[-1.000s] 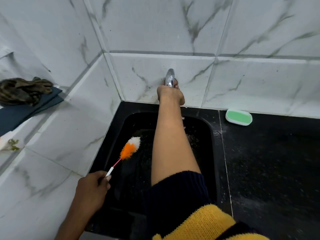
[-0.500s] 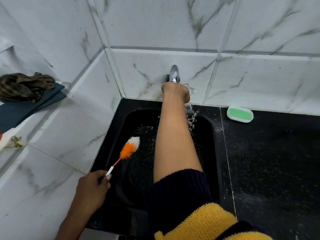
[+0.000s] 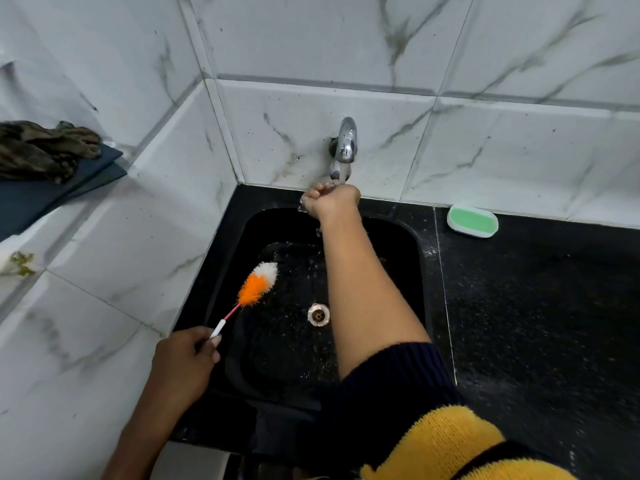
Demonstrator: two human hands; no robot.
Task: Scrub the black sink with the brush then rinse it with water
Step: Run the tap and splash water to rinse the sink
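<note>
— The black sink (image 3: 408,258) is wet; her right hand (image 3: 332,201) sits curled under the running tap (image 3: 345,143), holding nothing I can see; spray could jump onto the worktop (image 3: 540,306).

— And the left grip (image 3: 185,363) pinches the brush (image 3: 256,285) only by its handle-end, above the basin; wet, it might slip.

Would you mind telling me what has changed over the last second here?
The right hand let go of the tap and dropped beneath the spout, where water now runs. The left hand still holds the brush over the black sink.
</note>
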